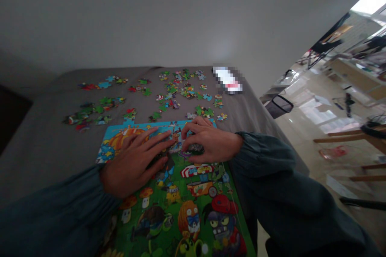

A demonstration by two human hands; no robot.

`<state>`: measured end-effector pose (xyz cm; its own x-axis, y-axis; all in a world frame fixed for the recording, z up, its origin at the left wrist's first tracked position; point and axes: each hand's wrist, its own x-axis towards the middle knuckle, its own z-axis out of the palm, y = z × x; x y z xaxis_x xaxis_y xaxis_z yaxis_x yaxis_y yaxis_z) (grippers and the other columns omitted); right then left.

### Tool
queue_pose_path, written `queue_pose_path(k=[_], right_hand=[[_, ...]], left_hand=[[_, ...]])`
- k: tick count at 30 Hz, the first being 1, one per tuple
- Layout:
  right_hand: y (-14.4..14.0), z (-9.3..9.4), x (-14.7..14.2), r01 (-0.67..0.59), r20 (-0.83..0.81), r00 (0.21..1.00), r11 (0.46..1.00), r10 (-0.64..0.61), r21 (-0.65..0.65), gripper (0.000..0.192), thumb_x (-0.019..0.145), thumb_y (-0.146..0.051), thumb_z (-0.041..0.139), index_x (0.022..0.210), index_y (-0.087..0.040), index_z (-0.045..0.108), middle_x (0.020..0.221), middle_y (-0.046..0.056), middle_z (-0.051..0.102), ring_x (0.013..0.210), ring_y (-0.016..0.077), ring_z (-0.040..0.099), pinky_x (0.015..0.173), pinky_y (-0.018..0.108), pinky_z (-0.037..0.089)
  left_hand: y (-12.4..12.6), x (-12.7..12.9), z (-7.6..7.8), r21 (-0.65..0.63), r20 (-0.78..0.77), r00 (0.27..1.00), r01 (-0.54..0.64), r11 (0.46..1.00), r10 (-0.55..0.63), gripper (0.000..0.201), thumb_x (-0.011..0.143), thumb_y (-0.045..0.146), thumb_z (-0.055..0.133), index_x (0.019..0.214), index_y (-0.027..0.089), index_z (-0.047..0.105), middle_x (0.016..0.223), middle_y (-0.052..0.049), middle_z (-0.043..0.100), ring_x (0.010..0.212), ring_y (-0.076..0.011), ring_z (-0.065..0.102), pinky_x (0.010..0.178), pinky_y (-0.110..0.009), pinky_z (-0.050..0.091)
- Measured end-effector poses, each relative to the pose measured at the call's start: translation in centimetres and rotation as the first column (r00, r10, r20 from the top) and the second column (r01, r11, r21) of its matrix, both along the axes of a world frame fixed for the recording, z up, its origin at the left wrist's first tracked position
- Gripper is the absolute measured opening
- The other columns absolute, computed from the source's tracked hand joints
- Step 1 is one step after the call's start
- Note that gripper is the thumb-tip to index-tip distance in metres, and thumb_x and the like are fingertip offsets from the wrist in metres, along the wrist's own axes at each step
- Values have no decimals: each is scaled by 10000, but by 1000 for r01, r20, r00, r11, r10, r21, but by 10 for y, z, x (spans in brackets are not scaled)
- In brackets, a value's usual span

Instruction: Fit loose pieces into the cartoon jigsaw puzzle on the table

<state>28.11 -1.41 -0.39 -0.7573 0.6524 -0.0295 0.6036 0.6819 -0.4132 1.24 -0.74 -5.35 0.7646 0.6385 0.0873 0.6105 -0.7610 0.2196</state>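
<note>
A jigsaw puzzle with bright cartoon figures on green and a blue strip along the top lies in front of me. My left hand rests flat across its upper left part, fingers spread and pointing right. Over the upper right part, my right hand has bent fingers, with the thumb apart from them and the fingertips down on the picture. I see nothing held between them. Part of the puzzle's upper area is hidden under both hands. A blue puzzle piece sticks up past the top edge.
Loose puzzle pieces lie beyond the board on the grey cloth, with one cluster at the left and another at the middle. A phone, its screen blurred, lies at the back right by the wall. Wooden furniture stands right.
</note>
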Motion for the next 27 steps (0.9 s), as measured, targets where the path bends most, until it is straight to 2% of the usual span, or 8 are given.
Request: queue_pose_path(k=[11, 17, 20, 23, 27], right_hand=[[1, 0, 0, -24, -6, 1000, 999, 24, -30, 262, 817, -363, 758, 1013, -190, 755, 1207, 90, 600, 1135, 280, 442, 973, 436, 336], [-1, 1, -2, -30, -23, 999, 999, 29, -41, 271, 815, -369, 764, 1013, -185, 754, 1206, 91, 604, 1135, 278, 448, 977, 427, 361], [2, 2, 2, -18, -59, 998, 1000, 17, -15, 334, 797, -423, 782, 1035, -190, 747, 1196, 93, 613, 1127, 278, 464, 996, 437, 364], [11, -1, 11, 140, -124, 984, 986, -128, 93, 367, 854, -445, 719, 1114, -186, 716, 1178, 101, 622, 1099, 266, 495, 1005, 439, 369], [31, -14, 25, 422, -135, 906, 879, -401, 221, 314, 902, -374, 649, 1137, -174, 710, 1150, 113, 633, 1084, 273, 518, 1007, 448, 379]], left_hand=[[1, 2, 2, -5, -5, 1000, 10, 1000, -10, 466, 1023, 501, 352, 1468, 406, 447, 1514, 19, 507, 1410, -386, 396, 1090, -674, 296], [0, 0, -4, 23, 25, 1000, 10, 1000, -10, 467, 1022, 503, 356, 1479, 431, 415, 1522, 39, 496, 1413, -369, 393, 1101, -670, 284], [0, 0, -4, 21, 28, 1000, 7, 1000, -8, 464, 1019, 511, 358, 1473, 438, 423, 1522, 44, 496, 1417, -360, 391, 1117, -664, 265], [1, 1, 0, -7, 9, 1000, 2, 1000, -2, 463, 1017, 511, 359, 1466, 432, 440, 1529, 50, 486, 1426, -358, 381, 1128, -654, 263], [0, 3, 6, -51, -29, 999, -19, 999, 17, 464, 1017, 492, 359, 1462, 411, 460, 1536, 51, 477, 1430, -357, 376, 1128, -639, 282]])
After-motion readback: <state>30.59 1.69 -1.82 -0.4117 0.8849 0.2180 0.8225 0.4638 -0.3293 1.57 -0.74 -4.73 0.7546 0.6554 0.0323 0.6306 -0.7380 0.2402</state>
